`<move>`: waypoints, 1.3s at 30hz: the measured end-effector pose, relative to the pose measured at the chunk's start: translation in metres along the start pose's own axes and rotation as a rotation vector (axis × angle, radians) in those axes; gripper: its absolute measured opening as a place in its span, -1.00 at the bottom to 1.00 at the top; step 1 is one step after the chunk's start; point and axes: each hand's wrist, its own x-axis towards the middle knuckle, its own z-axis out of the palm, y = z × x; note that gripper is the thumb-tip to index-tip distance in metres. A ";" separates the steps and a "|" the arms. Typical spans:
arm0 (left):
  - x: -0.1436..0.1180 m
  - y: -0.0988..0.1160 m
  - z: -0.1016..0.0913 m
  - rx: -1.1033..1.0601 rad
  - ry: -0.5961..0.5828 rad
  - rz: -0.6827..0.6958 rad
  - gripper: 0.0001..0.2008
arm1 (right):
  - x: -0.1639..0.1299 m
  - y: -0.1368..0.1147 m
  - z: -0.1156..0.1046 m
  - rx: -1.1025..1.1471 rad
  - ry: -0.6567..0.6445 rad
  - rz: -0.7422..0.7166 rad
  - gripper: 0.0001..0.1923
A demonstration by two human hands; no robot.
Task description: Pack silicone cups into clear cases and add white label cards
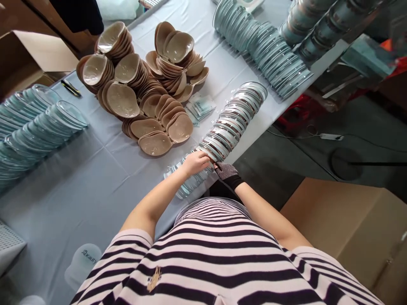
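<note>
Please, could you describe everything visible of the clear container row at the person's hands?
The clear container row looks like thin, glossy plastic pieces, packed closely on their sides. Brown and white show among the farther pieces; the nearer ones look pale bluish. It lies diagonally on the table, near its edge. The left hand and gloved right hand seemingly touch it.

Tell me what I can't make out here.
In the head view:
Whether the bare left hand holds anything: hidden by its own fingers.
Gloved right hand: fingertips too small and dark.
Perforated basket: cut off by left edge.
Packets: lettering mostly too small.
</note>
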 end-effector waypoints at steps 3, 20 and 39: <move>-0.003 0.001 0.004 0.031 0.120 -0.020 -0.81 | -0.008 0.005 -0.007 -0.038 0.005 -0.079 -0.60; -0.019 -0.110 -0.033 0.283 0.196 -1.163 -0.56 | 0.212 -0.100 -0.076 0.057 0.029 -0.234 -0.73; -0.032 -0.018 -0.149 -0.503 -0.066 -0.521 -0.72 | 0.113 -0.138 -0.184 -0.450 -0.300 -0.822 -0.74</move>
